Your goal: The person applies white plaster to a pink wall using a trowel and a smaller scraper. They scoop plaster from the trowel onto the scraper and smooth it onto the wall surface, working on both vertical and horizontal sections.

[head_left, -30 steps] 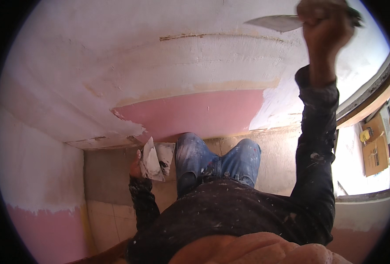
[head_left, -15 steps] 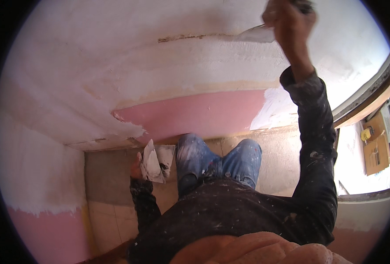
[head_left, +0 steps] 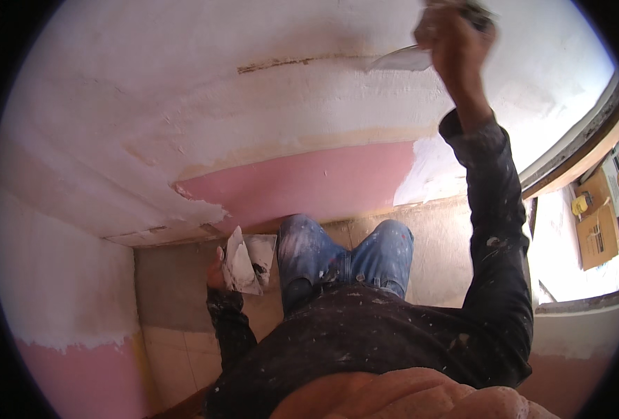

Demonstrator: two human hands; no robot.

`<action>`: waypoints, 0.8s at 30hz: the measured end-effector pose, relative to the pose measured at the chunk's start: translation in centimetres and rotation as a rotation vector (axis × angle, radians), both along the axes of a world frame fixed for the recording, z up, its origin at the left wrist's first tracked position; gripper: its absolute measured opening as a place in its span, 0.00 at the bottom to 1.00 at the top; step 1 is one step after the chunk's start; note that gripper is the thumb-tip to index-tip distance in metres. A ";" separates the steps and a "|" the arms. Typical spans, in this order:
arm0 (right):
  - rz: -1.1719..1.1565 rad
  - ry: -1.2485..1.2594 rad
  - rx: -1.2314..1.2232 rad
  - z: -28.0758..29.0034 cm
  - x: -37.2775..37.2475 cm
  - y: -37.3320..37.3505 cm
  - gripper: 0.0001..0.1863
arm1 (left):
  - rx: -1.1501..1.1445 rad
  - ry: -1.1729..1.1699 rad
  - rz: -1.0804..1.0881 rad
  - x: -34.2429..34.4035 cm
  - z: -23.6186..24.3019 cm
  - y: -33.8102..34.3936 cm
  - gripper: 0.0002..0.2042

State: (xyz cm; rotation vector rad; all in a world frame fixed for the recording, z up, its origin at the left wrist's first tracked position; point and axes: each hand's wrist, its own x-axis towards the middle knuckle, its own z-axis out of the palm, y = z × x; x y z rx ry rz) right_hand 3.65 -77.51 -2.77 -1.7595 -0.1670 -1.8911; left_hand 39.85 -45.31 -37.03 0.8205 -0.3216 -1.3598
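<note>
My right hand (head_left: 456,38) is raised high at the upper right, slightly smeared by motion. Its fingers are wrapped round the dark handle of a putty knife. The knife's wide, thin blade (head_left: 401,60) lies at a low angle against the whitish wall, beside the right end of a rough brown crack (head_left: 274,64). Down at the left, beside my knee, my left hand (head_left: 215,272) grips a flat metal plate (head_left: 262,250). A lump of white putty (head_left: 237,265) sits on the plate, with dark smears beside it. My left fingers are partly hidden behind the plate.
The wall carries a bare pink patch (head_left: 302,181) low down, edged with white coating. Another wall (head_left: 65,286) stands close on the left, white above pink. At the right is an opening with a frame (head_left: 575,140); cardboard boxes (head_left: 598,237) lie beyond it.
The wall has shifted slightly left and down in view. My right hand and the putty knife appear slightly lower and farther left in the picture. My left hand keeps its hold on the plate.
</note>
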 end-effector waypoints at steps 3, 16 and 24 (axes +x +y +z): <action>0.257 -0.166 -0.050 0.6 -0.6 1.2 0.06 | -0.039 0.001 0.047 -0.3 0.0 0.1 0.22; -0.023 -0.061 0.129 1.6 -1.8 2.4 0.10 | -0.106 0.010 -0.014 -0.3 -0.3 -0.4 0.22; 0.023 -0.156 0.132 0.9 -3.1 2.4 0.10 | -0.037 -0.026 0.069 -1.3 0.9 -0.3 0.22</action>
